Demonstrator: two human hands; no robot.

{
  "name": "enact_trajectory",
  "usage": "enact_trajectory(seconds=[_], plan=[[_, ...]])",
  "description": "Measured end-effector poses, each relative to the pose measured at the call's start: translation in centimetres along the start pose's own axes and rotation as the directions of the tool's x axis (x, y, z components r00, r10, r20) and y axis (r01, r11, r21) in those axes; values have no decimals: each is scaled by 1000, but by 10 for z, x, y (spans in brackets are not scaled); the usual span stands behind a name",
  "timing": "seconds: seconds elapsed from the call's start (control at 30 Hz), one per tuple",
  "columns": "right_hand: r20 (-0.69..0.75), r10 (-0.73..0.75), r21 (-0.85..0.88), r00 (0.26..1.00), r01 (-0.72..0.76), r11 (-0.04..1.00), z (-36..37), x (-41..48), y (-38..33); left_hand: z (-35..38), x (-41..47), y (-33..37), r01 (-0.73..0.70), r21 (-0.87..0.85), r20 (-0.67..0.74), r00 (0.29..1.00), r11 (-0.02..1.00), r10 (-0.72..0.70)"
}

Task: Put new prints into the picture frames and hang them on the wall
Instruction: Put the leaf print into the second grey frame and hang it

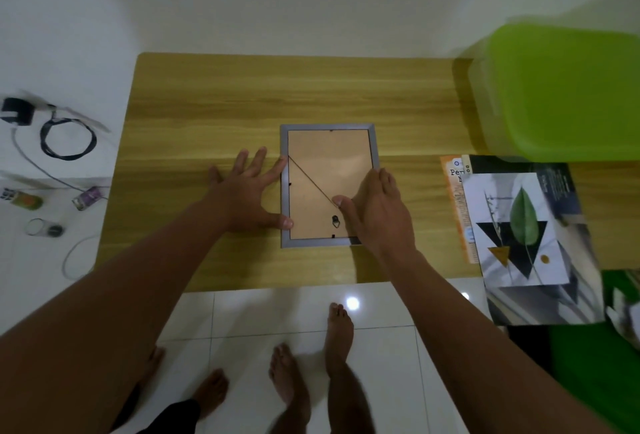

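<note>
Well, the wooden table takes up most of the view, and its far right end is lost under a lime-green plastic bin, blurred and cut off at the right edge. At the right near corner lies a stack of prints hanging over the table's front edge. The top one shows a green leaf over black triangles. The sheets under it are mostly covered, and so is an orange booklet beside them, whose lettering I cannot read.

The picture frame lies face down near the middle of the table, toward the near edge, long sides running away from the person. It has a grey rim around a tan backing board. A thin dark cord crosses the board slantwise from the left rail. A small metal hanger sits low on the board.

The right hand covers the frame's lower right corner, fingers pressed together along the right rail, thumb flat on the board at the cord's end. Whether the fingers hook over the outer edge I cannot tell. The left hand lies spread on the table, its thumb and forefinger tips touching the left rail.

On the floor to the left sit a coiled black cable and small jars, too blurred to make out.
</note>
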State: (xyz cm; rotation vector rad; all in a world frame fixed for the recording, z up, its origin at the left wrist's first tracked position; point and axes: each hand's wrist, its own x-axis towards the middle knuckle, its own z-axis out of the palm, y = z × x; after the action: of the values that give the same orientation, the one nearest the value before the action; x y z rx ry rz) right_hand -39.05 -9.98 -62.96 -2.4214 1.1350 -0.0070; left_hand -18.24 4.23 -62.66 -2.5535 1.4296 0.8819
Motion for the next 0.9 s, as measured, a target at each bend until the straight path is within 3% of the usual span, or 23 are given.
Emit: enact_trajectory(seconds=[0.53, 0.9], plan=[[27, -48, -167, 998, 52, 985, -9, 14, 0, -5, -2, 5, 8, 10, 14, 1000, 1000, -8], [-23, 78, 129, 997, -74, 989, -14, 6, -5, -4, -3, 3, 11, -10, 0, 1000, 1000, -11]])
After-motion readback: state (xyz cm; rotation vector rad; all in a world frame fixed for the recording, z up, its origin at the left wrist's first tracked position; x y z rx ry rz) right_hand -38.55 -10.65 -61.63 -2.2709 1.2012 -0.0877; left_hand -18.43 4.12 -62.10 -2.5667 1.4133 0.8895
